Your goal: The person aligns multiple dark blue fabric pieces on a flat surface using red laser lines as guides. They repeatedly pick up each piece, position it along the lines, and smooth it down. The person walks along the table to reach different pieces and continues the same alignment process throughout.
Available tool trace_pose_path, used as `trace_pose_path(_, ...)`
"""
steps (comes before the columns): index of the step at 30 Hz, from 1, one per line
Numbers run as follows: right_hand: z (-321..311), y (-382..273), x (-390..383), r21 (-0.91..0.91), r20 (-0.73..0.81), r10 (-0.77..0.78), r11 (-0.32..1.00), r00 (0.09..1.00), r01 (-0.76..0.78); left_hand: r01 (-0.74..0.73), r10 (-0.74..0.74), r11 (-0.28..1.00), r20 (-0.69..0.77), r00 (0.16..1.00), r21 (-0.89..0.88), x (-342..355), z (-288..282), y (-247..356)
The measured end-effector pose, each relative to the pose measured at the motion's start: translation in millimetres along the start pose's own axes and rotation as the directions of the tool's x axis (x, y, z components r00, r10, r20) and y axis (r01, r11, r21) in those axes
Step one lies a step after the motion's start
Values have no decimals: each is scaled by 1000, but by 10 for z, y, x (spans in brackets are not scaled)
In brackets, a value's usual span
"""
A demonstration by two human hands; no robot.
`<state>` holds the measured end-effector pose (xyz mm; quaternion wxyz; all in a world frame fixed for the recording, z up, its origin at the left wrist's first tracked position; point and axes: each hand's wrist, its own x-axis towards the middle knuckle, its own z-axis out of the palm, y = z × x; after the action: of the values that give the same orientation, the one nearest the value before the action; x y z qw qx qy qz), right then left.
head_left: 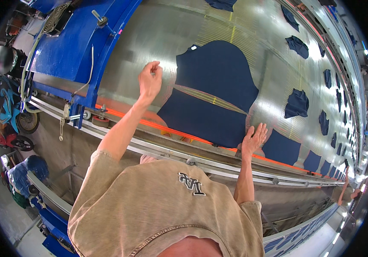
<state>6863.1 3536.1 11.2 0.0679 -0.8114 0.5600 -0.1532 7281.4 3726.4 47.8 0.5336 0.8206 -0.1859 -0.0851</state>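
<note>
Two navy cut fabric pieces lie flat on the shiny metal table (137,43) in front of me. The farther fabric piece (216,70) has a rounded edge and a small white tag (193,47) at its upper left. A narrow gap parts it from the nearer fabric piece (205,118), which reaches the table's front edge. My left hand (150,81) hovers left of them, fingers curled together, nothing visible in it. My right hand (254,139) rests with fingers outstretched by the nearer piece's right corner, beside another navy piece (280,147).
An orange strip (149,122) and a metal rail (171,155) run along the near edge. A blue machine frame (70,40) stands over the table at left. More navy pieces (296,103) lie farther right. Motorcycles (10,105) stand at far left.
</note>
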Motion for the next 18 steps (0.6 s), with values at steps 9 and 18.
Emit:
trace_pose_path(9,-21,11,10,25,-18,0,1000,1000,1,-118,47,951,243,969,287,872,647,-12)
trace_pose_path(18,-31,13,16,15,-55,-28,999,998,29,-375,226,841,377,898,390,1066,917,21)
